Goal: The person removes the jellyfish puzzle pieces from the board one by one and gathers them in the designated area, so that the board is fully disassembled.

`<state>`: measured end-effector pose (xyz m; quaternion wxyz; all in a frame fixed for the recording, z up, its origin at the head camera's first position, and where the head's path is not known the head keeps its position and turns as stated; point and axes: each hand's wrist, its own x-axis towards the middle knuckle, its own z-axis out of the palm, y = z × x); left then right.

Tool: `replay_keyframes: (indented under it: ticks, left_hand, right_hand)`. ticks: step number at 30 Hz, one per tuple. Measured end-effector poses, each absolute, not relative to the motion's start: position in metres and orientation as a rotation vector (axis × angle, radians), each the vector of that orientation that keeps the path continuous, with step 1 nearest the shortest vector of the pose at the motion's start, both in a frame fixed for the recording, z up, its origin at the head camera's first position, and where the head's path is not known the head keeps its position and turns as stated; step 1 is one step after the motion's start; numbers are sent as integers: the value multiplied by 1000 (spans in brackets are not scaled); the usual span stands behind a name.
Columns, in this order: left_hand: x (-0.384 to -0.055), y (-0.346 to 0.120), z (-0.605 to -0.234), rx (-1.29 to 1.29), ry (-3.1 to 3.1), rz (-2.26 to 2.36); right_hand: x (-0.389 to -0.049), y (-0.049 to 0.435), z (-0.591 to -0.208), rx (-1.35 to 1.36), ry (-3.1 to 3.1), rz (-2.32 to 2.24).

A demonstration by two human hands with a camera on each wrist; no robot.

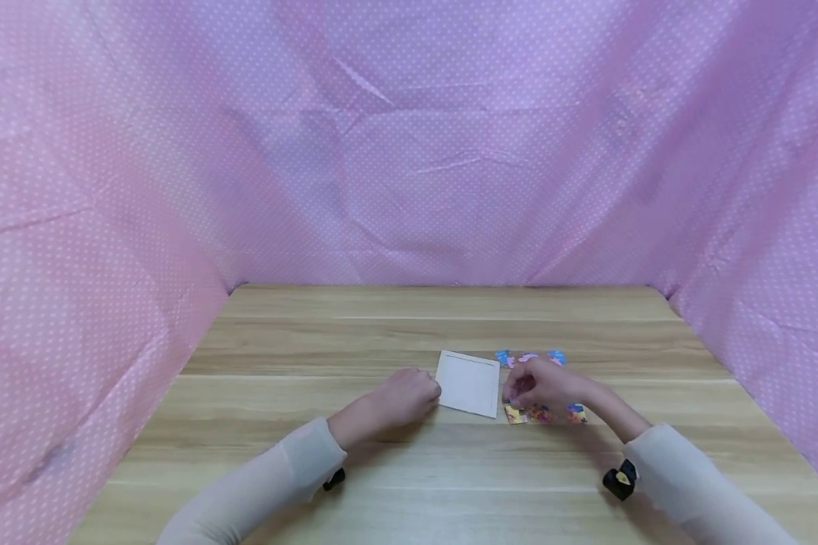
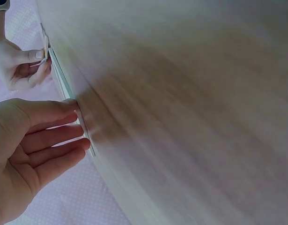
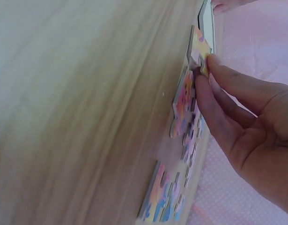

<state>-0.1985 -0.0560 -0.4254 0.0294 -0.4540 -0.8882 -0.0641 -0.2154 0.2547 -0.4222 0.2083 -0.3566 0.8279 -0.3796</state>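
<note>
A white square puzzle tray [image 1: 468, 384] with a raised border lies on the table. My left hand [image 1: 406, 393] grips its left edge; in the left wrist view, the thumb and fingertips [image 2: 69, 105] meet at that thin edge. Just right of the tray, my right hand [image 1: 541, 382] pinches a yellow puzzle piece [image 3: 199, 49] between thumb and fingers. That piece appears slightly tilted, close to the tray's side. Several colourful jigsaw pieces lie in rows under and around the right hand, among them an orange-red one [image 3: 182, 96] and a blue-and-yellow one [image 3: 158, 197]. The hand hides the middle pieces.
The wooden table [image 1: 313, 341] extends around the tray on every side. Pink dotted cloth [image 1: 409, 151] hangs behind the table and along both sides. A black strap [image 1: 620, 481] sits at the right sleeve cuff.
</note>
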Motion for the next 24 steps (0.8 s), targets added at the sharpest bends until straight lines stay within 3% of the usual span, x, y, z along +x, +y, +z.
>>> replay_keyframes:
  ticks: [24]
  left_hand:
    - [-192,-50,-425,-1304,-2724,-111]
  right_hand:
    - [-210,254,-423,-919,2446,-1088]
